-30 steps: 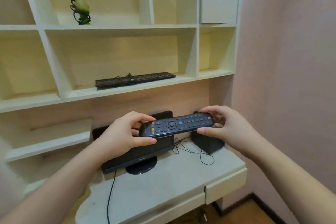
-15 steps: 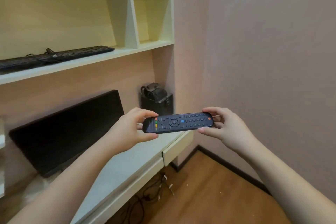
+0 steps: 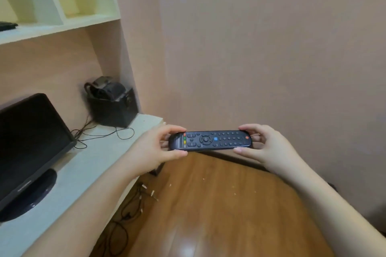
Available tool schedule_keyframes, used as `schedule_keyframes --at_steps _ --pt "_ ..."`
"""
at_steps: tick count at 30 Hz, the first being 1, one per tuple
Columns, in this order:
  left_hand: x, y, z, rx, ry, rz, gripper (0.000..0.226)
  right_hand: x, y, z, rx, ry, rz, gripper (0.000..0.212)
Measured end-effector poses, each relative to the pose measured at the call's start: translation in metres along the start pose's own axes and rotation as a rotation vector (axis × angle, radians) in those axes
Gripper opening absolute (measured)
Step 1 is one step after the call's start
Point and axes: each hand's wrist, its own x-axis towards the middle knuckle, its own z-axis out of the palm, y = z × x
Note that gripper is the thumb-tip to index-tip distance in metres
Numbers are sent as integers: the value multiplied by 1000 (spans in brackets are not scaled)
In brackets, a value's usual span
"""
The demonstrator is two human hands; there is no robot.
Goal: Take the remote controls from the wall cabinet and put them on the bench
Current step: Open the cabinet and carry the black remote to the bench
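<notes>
Just one remote control (image 3: 211,141), two hands.

Two bare forearms are seen entering from the lower edge of the head view, one at each side. No sleeves, cuffs or gloves are seen on either arm up to the frame edge. The left hand (image 3: 155,148) and the right hand (image 3: 264,148) are uncovered; no rings, watch or bands are seen on the visible fingers and wrists. Fingernails are seen short and unpainted on the left thumb and on the right fingertips (image 3: 240,150). The rest of the person lies out of frame.
</notes>
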Motion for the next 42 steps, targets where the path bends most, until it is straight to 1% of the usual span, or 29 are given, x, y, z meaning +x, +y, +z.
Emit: schedule_keyframes --at_steps 3,10,14,19,24,28,35,42 --pt "17 11 24 -30 -94 59 51 -25 17 -21 -7 58 69 50" --pt "59 60 98 6 -268 198 51 -77 69 -81 35 251 217 55" --pt "85 96 155 -1 -390 244 52 -109 100 -125 3 352 285 53" --pt "108 153 242 -32 -522 307 51 -159 145 -185 -16 468 398 52" --pt "122 201 325 -29 -604 367 51 -201 192 -239 -14 552 487 53" --pt "130 232 375 -33 -657 397 52 -224 218 -269 -21 604 533 53" --pt "149 269 442 -18 -727 454 53 -248 253 -302 -67 671 613 53" --pt "187 281 497 -34 -838 511 50 -246 285 -321 -62 742 703 54"
